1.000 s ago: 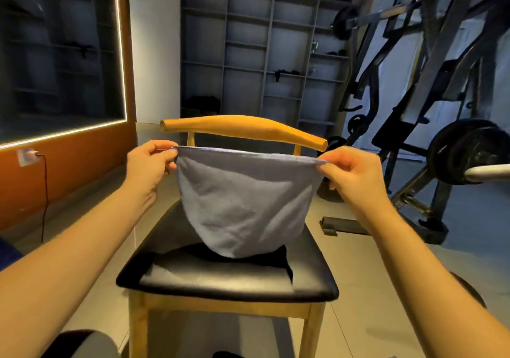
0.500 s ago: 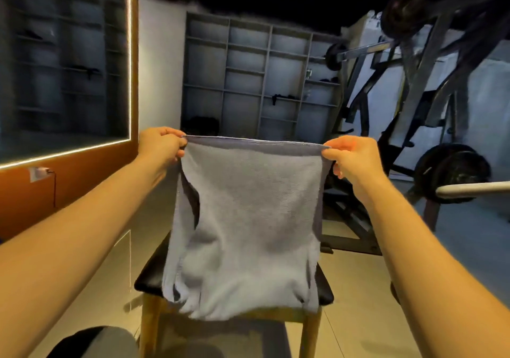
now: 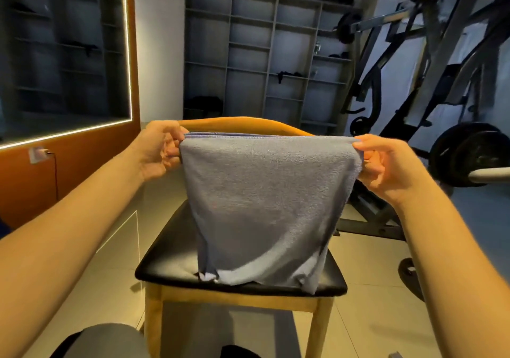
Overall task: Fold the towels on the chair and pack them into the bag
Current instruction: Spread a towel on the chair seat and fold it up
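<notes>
The grey towel [image 3: 262, 206] hangs over the chair [image 3: 165, 258]. Its doubled top edge is stretched level in front of the backrest, and its lower edge hangs loose near the front of the black seat. The left grip [image 3: 160, 151] pinches the top left corner, the right grip [image 3: 383, 162] the top right. Shelves [image 3: 262, 54] stand behind, with weight plates [image 3: 466, 156] to the right.

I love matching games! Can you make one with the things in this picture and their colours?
Things:
1. towel
2. chair seat
3. chair back
4. light strip

Colours:
A. black
B. glowing white
C. grey-blue
D. orange-brown wood

Pairs: 1-C, 2-A, 3-D, 4-B
</notes>
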A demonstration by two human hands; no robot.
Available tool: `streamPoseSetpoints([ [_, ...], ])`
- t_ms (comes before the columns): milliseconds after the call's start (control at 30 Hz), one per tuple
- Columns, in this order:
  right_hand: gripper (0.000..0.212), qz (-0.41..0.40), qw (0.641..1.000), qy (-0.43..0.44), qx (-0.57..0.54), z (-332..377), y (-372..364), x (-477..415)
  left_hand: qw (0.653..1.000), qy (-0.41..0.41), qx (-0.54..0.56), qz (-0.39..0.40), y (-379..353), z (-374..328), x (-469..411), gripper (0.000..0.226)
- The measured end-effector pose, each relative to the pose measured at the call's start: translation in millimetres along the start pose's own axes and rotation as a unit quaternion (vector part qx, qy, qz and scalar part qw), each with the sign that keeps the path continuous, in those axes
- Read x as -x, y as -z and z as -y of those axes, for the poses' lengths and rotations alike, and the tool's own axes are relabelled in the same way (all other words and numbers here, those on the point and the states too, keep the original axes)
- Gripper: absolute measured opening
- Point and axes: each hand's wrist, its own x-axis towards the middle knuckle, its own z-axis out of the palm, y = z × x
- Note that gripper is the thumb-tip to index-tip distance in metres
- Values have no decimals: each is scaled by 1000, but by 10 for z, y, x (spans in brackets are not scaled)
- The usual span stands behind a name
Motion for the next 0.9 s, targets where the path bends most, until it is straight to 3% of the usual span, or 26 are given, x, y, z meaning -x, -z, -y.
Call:
streamPoseSetpoints([
  [100, 18, -68, 997, -18, 28, -203, 43, -414, 1000, 7, -16, -10, -58, 133, -338, 12],
  [233, 14, -149, 973, -60, 167, -810, 64, -1061, 979, 53, -153, -123, -140, 676, -945, 13],
  [333, 11, -159, 951, -128, 233, -1480, 89, -1405, 954, 135, -222, -147, -100, 1327, -1294, 13],
  [433, 10, -177, 935, -200, 231, -2040, 115, -1593, 947, 179, -227, -141, -5, 1869, -1540, 12],
  [700, 4, -201, 912, -254, 253, -2733, 191, -2176, 933, 175, -259, -177, 48, 2424, -2188, 18],
  [900, 10, -161, 923, -231, 263, -2917, 168, -2442, 911, 147, -324, -210, 109, 2583, -2535, 13],
])
